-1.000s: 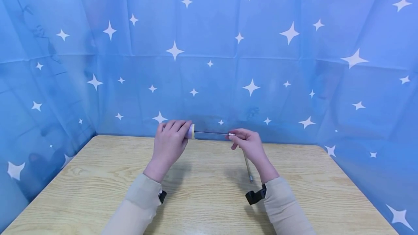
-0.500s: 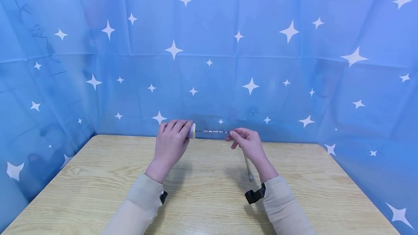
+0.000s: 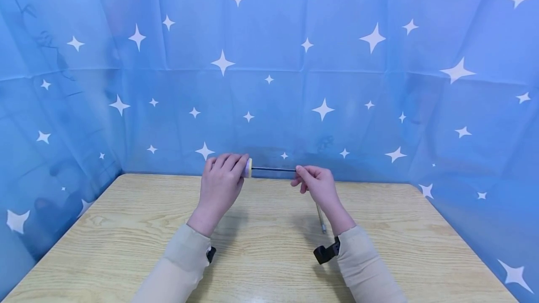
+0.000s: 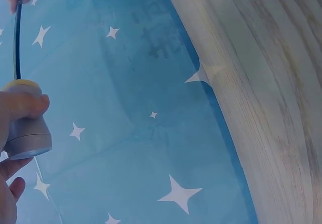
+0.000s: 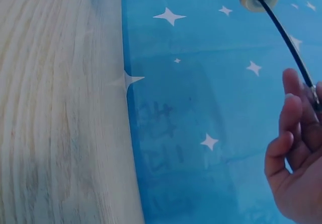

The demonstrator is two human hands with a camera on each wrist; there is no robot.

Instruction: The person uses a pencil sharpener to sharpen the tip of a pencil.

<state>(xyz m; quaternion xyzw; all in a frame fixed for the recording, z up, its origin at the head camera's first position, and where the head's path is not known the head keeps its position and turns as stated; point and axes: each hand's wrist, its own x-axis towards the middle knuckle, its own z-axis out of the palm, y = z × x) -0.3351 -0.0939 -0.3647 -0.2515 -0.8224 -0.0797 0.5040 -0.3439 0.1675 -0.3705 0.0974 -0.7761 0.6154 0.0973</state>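
Blue cloth printed with white stars is hanging behind and beside a wood-grained surface. Near the far edge, the left hand is grasping a small pale-lilac cylinder with a yellow rim, its fingers wrapping round the body. From a hole in the rimmed end, a thin dark rod is running roughly level across to the right hand, which is pinching it between thumb and fingers; how far the rod is reaching inside, I cannot tell. Another slim, brownish rod with a silvery end is lying on the surface beside the right wrist, partly hiding behind it. Pale sleeves are covering both forearms, and a black device is sitting at the right cuff.
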